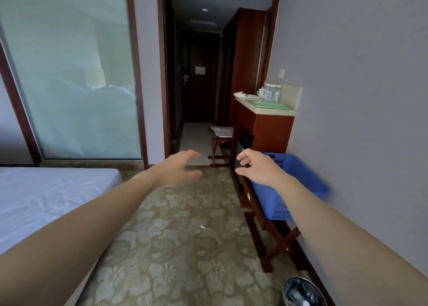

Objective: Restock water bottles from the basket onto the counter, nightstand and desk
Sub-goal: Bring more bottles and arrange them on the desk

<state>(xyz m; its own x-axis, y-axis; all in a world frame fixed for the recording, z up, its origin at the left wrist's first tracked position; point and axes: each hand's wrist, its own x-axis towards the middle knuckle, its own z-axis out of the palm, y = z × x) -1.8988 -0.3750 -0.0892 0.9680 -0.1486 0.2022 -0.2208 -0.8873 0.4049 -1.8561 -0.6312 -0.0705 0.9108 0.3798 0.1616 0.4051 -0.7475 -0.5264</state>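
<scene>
Left hand and right hand hover, grips spread and empty, the right one beside the basket.

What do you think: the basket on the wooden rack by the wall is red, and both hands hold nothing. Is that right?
Not quite. The head view shows the basket is blue, not red. The rest holds: it sits on the wooden rack by the wall, and the left hand and right hand hold nothing.
</scene>
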